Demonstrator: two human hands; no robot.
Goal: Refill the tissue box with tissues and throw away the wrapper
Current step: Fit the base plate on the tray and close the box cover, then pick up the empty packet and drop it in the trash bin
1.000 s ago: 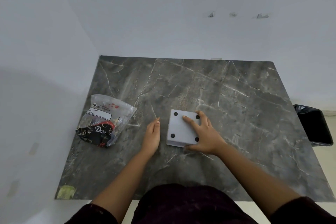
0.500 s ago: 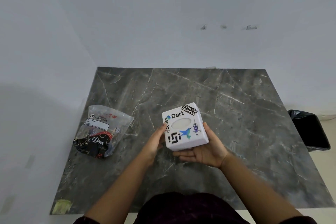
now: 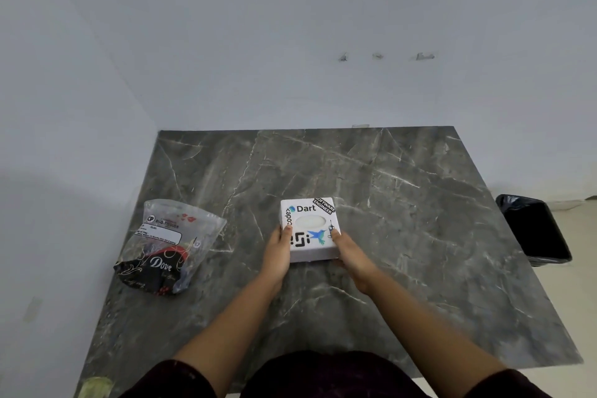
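Right now your two hands clasp the white cube-shaped tissue box (image 3: 309,229) near the middle of the dark grey marble-patterned bench (image 3: 403,204). Your left hand (image 3: 277,255) is pressed against the box's left side, with the thumb hooked over the top edge beside the black square logo. Your right hand (image 3: 350,257) closes on the right side, its thumb resting on the top near the blue hummingbird sticker. Whether the fingers reach under the box is hidden from view, and you cannot tell if the box rests on the bench or hangs just above it.

The box sits upright with its oval opening facing up, something pale showing inside it. Stickers reading "Dart" and "SOFTWARE ENGINEER" lie along the far edge of the top.

Well apart to your left lies the crumpled clear plastic wrapper (image 3: 168,244), printed with a white label and holding a dark "Dove" packet at its near end. Off the bench's right side, on the floor, stands a black bin lined with a black bag (image 3: 534,229).
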